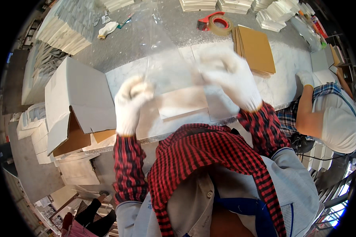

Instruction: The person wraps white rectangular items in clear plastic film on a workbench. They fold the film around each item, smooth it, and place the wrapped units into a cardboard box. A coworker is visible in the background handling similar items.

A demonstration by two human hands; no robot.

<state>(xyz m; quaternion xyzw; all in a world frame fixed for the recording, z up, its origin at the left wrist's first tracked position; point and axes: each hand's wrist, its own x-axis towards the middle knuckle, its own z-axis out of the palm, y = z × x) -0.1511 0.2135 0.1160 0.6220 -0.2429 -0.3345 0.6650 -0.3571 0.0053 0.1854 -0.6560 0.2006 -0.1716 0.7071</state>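
Observation:
Both my hands wear white knit gloves. My left hand (132,100) is closed, fingers curled in a pinch at the lower left of a clear plastic bag (162,51). The bag stretches up and away across the worktable, its far end hard to make out. Blurred by motion, my right hand (235,79) has curled fingers at the bag's right side and seems to pinch it there. Just below the bag, between my hands, a pale rectangular sheet (182,104) lies on the white marbled table surface (124,71).
An opened white carton (81,94) stands at left, before tall stacks of white panels (67,25). Beyond my right hand are a red tape dispenser (214,23) and brown cardboard sheets (257,49). A co-worker (328,114) sits at right.

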